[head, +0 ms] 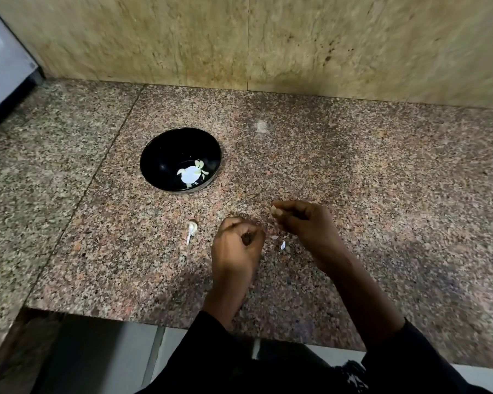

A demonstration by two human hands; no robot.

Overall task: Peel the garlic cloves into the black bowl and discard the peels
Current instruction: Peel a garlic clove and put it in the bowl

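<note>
A black bowl (pixel 160 155) sits on the granite counter (pixel 353 166) and holds several pale peeled garlic cloves (pixel 199 167) at its bottom. My right hand (pixel 302 223) pinches a garlic clove (pixel 276 210) at its fingertips, to the right of and nearer than the bowl. My left hand (pixel 236 243) hovers beside it with fingers curled; whether it holds anything is hidden. Small white peel scraps (pixel 282 245) lie on the counter between the hands. A garlic stem core (pixel 190 230) lies left of my left hand.
A beige stone wall (pixel 239 38) rises behind the counter. A white appliance (pixel 3 58) stands at the far left. The counter's front edge (pixel 125 318) runs below my forearms, with tiled floor beneath.
</note>
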